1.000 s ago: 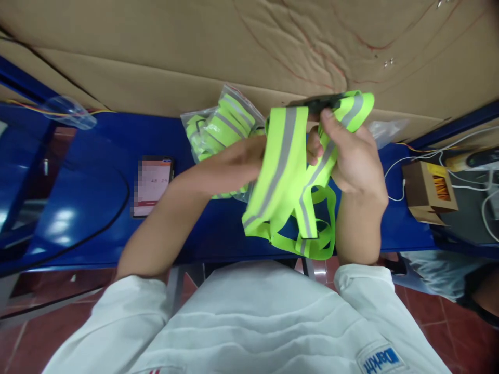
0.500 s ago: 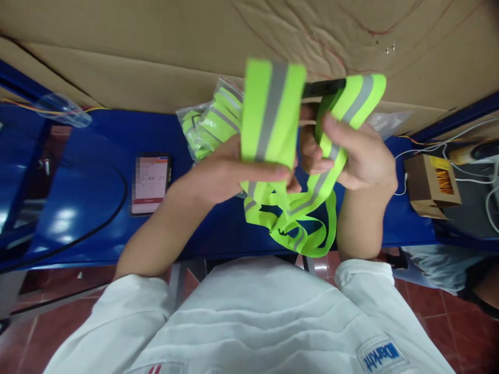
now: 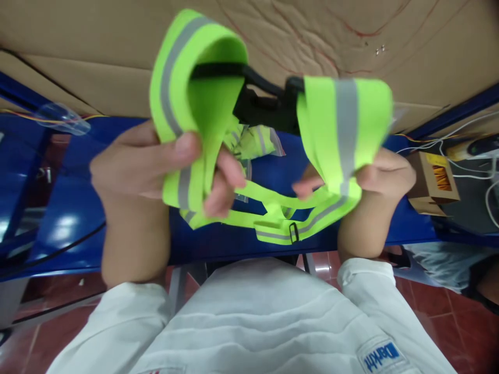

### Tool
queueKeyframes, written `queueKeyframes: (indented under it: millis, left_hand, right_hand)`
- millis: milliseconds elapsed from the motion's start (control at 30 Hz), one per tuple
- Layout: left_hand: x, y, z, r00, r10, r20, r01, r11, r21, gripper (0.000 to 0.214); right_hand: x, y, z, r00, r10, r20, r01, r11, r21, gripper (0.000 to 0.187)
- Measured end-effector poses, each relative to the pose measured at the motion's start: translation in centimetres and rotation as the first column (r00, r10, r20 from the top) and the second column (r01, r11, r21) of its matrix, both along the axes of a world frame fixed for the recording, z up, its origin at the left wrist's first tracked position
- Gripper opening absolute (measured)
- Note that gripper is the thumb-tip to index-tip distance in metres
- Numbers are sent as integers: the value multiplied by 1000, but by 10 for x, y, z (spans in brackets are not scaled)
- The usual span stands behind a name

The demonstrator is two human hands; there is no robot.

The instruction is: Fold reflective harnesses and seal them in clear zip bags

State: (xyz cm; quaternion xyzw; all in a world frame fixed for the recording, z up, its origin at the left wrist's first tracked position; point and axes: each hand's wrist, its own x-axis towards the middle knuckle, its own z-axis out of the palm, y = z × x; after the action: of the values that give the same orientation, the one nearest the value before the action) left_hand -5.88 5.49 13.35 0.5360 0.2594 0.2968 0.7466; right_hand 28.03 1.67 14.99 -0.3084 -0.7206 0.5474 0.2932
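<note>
A lime-yellow reflective strap point(image 3: 346, 119) with a grey stripe is stretched up between my two hands. My left hand point(image 3: 156, 166) grips its left loop, thumb in front and fingers behind. On the other side, my right hand point(image 3: 384, 174) pinches the right end. A black plastic buckle point(image 3: 268, 104) joins the two ends at the top, between the hands. Lower webbing hangs in a loop over the table, with a small black slider point(image 3: 293, 232) on it. Behind it lies a clear plastic bag point(image 3: 259, 143) of similar straps, partly hidden.
The blue table point(image 3: 58, 208) backs onto a cardboard panel point(image 3: 117, 57). A clear plastic cup point(image 3: 64, 119) lies at the back left, and a black cable crosses the left side. To the right are a small cardboard box point(image 3: 432, 182) and white cables. Another person's leg shows at far right.
My hands have moved apart, the left one going further left, spreading the strap. The buckle now shows plainly between them. The phone at the left is hidden behind my left arm.
</note>
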Motion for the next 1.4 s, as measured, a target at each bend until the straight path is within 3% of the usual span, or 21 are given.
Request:
queueKeyframes:
  millis: [33, 100, 267, 400, 567, 667, 767, 867, 967, 1033, 1100, 1167, 1233, 1300, 1400]
  left_hand:
    - [11, -1, 5, 999, -18, -32, 20, 999, 45, 49]
    - [32, -2, 7, 996, 80, -45, -73, 989, 130, 44]
    - [63, 3, -14, 975, 223, -18, -218, 964, 149, 36]
    - [70, 6, -24, 957, 288, -40, -279, 949, 149, 34]
    - [74, 2, -19, 939, 345, -4, -339, 924, 177, 30]
    - [75, -2, -17, 974, 226, 26, -228, 963, 143, 33]
    - [73, -2, -18, 993, 116, 34, -119, 989, 85, 49]
    - [71, 1, -23, 994, 104, 36, -107, 991, 85, 53]
    - [72, 5, -27, 993, 69, 92, -72, 997, 31, 43]
    - [75, 4, -30, 978, 145, 151, -148, 989, 13, 26]
    - [79, 2, -32, 946, 270, 180, -276, 961, 10, 14]
    - [84, -1, -34, 906, 387, 171, -396, 918, 19, 14]
    - [87, -4, -35, 880, 457, 129, -468, 881, 69, 15]
    - [89, -6, -36, 871, 482, 100, -492, 857, 154, 18]
    - [90, -7, -38, 895, 436, 97, -446, 867, 223, 21]
  right_hand:
    - [-9, 1, -1, 999, 23, -26, -24, 999, -29, 49]
    - [-28, 3, -1, 996, -47, -70, 41, 996, -84, 38]
    - [-61, 10, -9, 949, -304, -83, 290, 946, -148, 44]
    - [-67, 15, -17, 920, -389, -38, 386, 920, -65, 48]
    - [-68, 18, -23, 882, -457, -113, 462, 886, 27, 43]
    - [-69, 17, -25, 933, -350, -87, 344, 936, -76, 50]
    - [-68, 22, -31, 995, -95, -18, 91, 982, -165, 55]
    - [-61, 31, -35, 998, 70, -1, -70, 988, -137, 51]
    - [-52, 35, -31, 988, 143, 64, -136, 984, -111, 48]
    - [-48, 29, -25, 982, 74, 175, -71, 997, -24, 45]
    - [-48, 18, -17, 951, -118, 287, 83, 988, 133, 43]
    - [-53, 5, -10, 878, -379, 294, 291, 908, 303, 43]
    - [-60, -5, -7, 786, -582, 208, 475, 784, 399, 42]
    - [-67, -9, -7, 726, -676, 130, 578, 701, 418, 38]
    - [-75, -4, -13, 730, -676, 101, 601, 705, 377, 37]
